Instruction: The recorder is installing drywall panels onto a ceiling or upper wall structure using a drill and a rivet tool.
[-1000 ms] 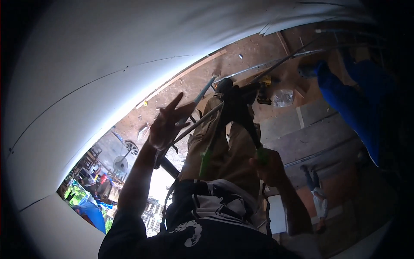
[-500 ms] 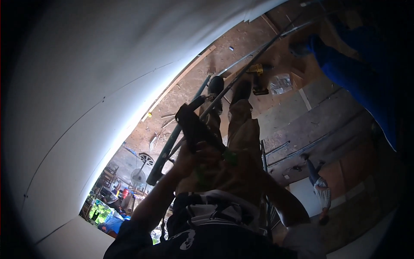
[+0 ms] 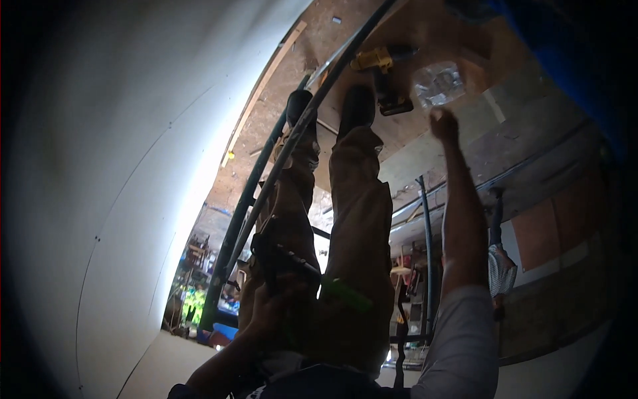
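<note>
My left hand (image 3: 266,311), in deep shadow at my lap, is closed round a dark tool with green parts (image 3: 345,294); the gloom hides its exact kind. My right arm stretches forward, and my right hand (image 3: 444,125) is closed just short of a clear plastic bag (image 3: 438,83). Whether anything sits in its fingers cannot be made out. A yellow and black cordless drill (image 3: 382,63) lies on the brown board (image 3: 415,33), left of the bag and beyond my shoes.
Scaffold tubes (image 3: 292,143) run diagonally along my left leg, and another tube (image 3: 426,246) stands by my right arm. A large white panel (image 3: 133,133) fills the left side. Blue clothing of a co-worker (image 3: 565,60) shows at upper right; another person (image 3: 500,269) is farther off.
My right hand has left the dark tool and swung forward and right toward the plastic bag. My left hand and the tool have come lower and nearer my body. The view has shifted.
</note>
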{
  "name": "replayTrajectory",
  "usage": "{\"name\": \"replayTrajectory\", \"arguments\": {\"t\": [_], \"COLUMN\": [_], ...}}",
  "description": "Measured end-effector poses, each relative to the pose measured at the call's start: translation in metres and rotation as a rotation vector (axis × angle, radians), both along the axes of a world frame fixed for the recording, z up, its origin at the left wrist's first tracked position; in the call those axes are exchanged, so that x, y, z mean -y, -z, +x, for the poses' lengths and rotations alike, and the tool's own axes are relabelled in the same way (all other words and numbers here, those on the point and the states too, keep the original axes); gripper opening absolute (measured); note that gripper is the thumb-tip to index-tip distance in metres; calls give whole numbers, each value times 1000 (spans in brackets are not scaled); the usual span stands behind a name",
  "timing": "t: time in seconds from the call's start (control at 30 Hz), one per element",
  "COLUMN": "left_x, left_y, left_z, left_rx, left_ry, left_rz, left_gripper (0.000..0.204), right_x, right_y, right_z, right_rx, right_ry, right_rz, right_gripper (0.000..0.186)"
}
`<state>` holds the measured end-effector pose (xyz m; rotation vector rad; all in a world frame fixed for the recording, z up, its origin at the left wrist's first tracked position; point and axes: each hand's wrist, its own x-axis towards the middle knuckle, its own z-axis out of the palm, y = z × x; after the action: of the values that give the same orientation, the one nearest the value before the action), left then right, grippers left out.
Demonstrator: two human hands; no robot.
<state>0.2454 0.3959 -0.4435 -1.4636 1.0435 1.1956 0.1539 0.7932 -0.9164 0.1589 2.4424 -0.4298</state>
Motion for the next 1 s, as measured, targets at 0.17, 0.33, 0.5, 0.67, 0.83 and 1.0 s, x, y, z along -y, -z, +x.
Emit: {"name": "replayTrajectory", "arguments": {"t": [0.17, 0.33, 0.5, 0.67, 0.83, 1.0], "left_x": [9, -7, 3, 12, 2, 4], "left_y": [11, 22, 9, 13, 31, 26], "left_z": [-21, -17, -32, -16, -57, -54], "left_rx": [235, 173, 87, -242, 53, 142], "left_ry": [119, 78, 725, 1067, 434, 467], "left_rz": [-41, -120, -98, -34, -29, -35], "left_gripper": [31, 21, 16, 28, 25, 28], "right_x": [-18, -45, 32, 8, -4, -12], "right_y": [91, 143, 101, 144, 167, 142], "right_z": [-27, -7, -30, -40, -33, -22], "right_rx": [33, 272, 70, 191, 146, 166], "right_ry": [-12, -58, 461, 309, 270, -46], "right_rz": [-37, 326, 351, 549, 553, 523], "right_gripper": [30, 31, 44, 48, 49, 41]}}
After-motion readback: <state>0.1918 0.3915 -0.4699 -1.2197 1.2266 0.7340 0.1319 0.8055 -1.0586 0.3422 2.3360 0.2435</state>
